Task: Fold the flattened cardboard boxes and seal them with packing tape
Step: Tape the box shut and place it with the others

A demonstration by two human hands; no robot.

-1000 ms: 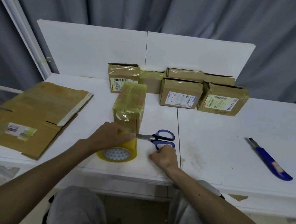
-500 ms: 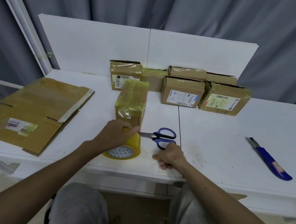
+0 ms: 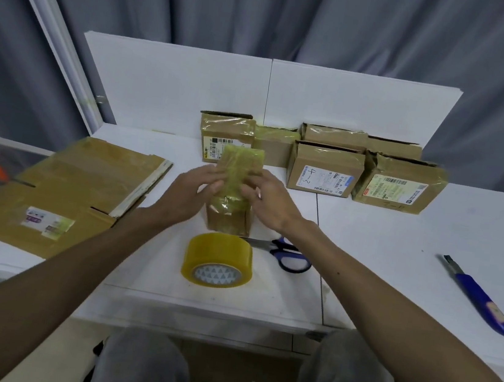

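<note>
1. Both hands meet at the centre of the frame: the left hand and right hand clasp the small box from either side. Thumbs lie toward its taped top and fingers curl round its upper edges. Motion blur softens the fingertips, so we cannot say how firmly they squeeze.
2. We judge this two-sided hold serves to press the fresh tape flat, or to steady the tall, narrow box so it does not tip on the desk.
3. That box stands upright just above the tape roll, its top wrapped in yellowish tape. It looks folded and sealed, or very nearly so.
4. Just below the box at lower centre, the tape roll lies on its side with the core facing us. The scissors lie just right of it, blades pointing left toward the box. Both sit close by, we think, so either hand can reach them between boxes.
5. Further up the frame, behind the hands, a row of taped boxes stands against the white backboard, seemingly set out of the way as finished work.
6. At the left of the frame, the flattened cardboard lies flat and overhangs the desk edge. We take it for the stock not yet folded.
7. Far right, a blue utility knife lies well apart from everything else, untouched.
</note>
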